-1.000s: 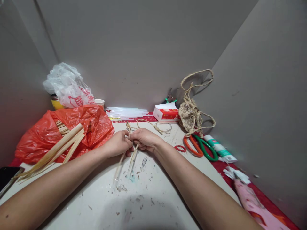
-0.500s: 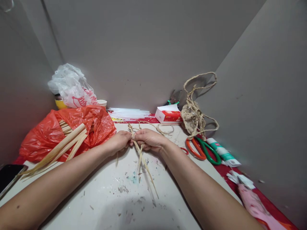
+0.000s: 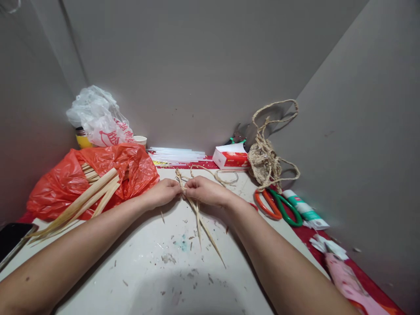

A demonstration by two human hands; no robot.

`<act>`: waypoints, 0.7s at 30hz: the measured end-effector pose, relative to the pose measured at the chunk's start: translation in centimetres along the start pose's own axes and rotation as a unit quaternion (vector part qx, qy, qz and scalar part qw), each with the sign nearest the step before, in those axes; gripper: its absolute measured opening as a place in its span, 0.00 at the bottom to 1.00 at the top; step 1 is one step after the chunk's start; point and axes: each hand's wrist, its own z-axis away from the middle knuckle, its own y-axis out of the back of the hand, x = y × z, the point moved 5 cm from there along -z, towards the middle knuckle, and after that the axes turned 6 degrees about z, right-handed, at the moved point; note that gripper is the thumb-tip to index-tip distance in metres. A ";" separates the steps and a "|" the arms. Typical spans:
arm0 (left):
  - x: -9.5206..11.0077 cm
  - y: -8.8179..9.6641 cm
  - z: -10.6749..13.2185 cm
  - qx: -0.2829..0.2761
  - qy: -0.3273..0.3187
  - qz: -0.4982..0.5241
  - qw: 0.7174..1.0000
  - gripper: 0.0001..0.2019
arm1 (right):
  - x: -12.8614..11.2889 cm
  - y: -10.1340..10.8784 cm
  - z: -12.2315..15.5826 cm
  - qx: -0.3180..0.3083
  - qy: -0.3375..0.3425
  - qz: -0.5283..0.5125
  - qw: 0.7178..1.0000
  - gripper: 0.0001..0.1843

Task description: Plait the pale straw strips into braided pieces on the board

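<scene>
Close together over the white board (image 3: 157, 267), my left hand (image 3: 166, 192) and my right hand (image 3: 205, 190) both pinch a braid of pale straw strips (image 3: 198, 214). The braided part shows just above the fingers, and its loose strip ends hang down toward me below my right hand. A thin braided cord runs off behind my right hand to a loop (image 3: 226, 176) on the board. My fingers hide the exact spot where the strips cross.
At left, a red plastic bag (image 3: 131, 175) holds dry strips (image 3: 95, 192), some sticking out over the board. A coil of braided rope (image 3: 264, 162), scissors with orange and green handles (image 3: 285, 210), a tube (image 3: 305, 209) and a tissue box (image 3: 231, 157) line the right side. Grey walls surround the board.
The loose strip ends have swung a little to the right. My right hand has turned slightly, its fingers closing in next to the left; both hands stay in nearly the same place.
</scene>
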 end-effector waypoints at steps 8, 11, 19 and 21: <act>-0.6 -0.4 0.0 -0.044 0.059 0.062 0.995 0.09 | -0.9 0.0 0.2 0.051 0.040 0.159 0.985 0.09; -0.5 -0.3 -0.1 -0.028 0.042 0.057 0.997 0.09 | -1.1 -0.1 0.4 0.056 0.020 0.207 0.977 0.09; -0.5 -0.3 -0.1 0.003 0.044 0.053 0.998 0.08 | -1.0 1.0 0.7 0.047 -0.015 0.158 0.986 0.08; -0.5 -0.3 0.0 -0.002 0.045 0.066 0.997 0.08 | -1.3 0.7 1.0 0.006 -0.025 0.104 0.994 0.10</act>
